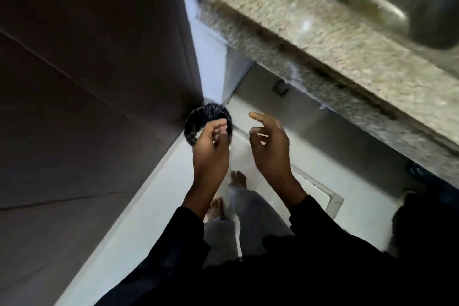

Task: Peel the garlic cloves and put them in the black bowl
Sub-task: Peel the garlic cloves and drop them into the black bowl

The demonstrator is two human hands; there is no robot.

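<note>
Granite counter (pixel 310 40) above; left hand (pixel 211 149) grips black bowl (pixel 198 119), prob.; right hand (pixel 269 146) loose.

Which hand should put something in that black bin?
The left hand, probably. It hangs right over the black bin with fingers pinched together, though what they hold is unclear. The right hand is open and off to the side.

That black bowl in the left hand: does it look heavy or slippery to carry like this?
Probably light: the left hand holds the black bowl alone, gripping its rim, with the right hand open beside it. It keeps its round shape, so likely rigid. Blur hides its surface, so slipperiness cannot be told.
</note>
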